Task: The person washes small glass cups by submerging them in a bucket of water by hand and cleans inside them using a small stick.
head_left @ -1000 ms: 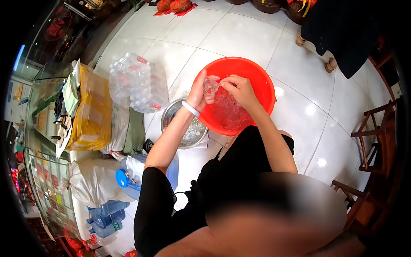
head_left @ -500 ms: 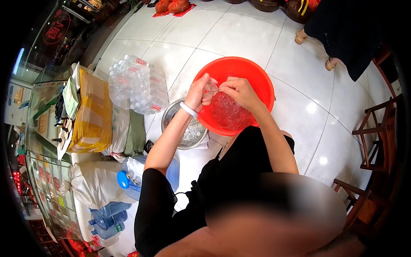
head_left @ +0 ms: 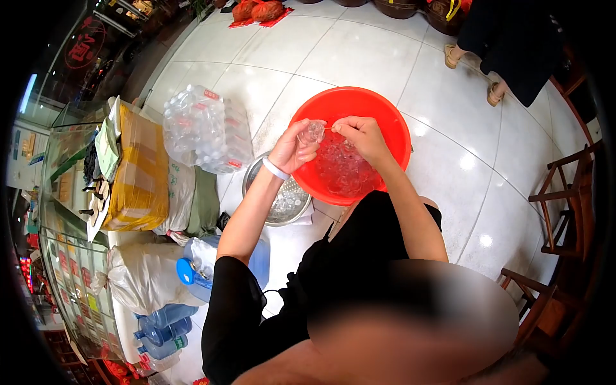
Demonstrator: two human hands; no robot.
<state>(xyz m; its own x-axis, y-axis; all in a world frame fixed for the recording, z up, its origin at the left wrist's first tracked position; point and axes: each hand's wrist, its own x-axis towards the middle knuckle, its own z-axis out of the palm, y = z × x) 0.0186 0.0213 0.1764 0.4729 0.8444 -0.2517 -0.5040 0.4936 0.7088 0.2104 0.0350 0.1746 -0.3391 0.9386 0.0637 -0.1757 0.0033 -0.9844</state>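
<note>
Over the left part of a red basin, my left hand holds a small clear cup between thumb and fingers. My right hand is just to the right of it, its thumb and index finger pinched on something thin and reddish that reaches toward the cup. What it is cannot be made out. Water and several clear pieces lie in the basin below. A metal strainer bowl with small clear items inside stands beside the basin, partly behind my left forearm.
Wrapped plastic bottles stand left of the basin. Nearer are a taped box, sacks and a large blue water jug. Another person's feet show at upper right, wooden chairs at right.
My left hand has turned and opened out somewhat around the cup, and my right hand has shifted slightly from it. The other person's feet and dark clothing have moved a little.
</note>
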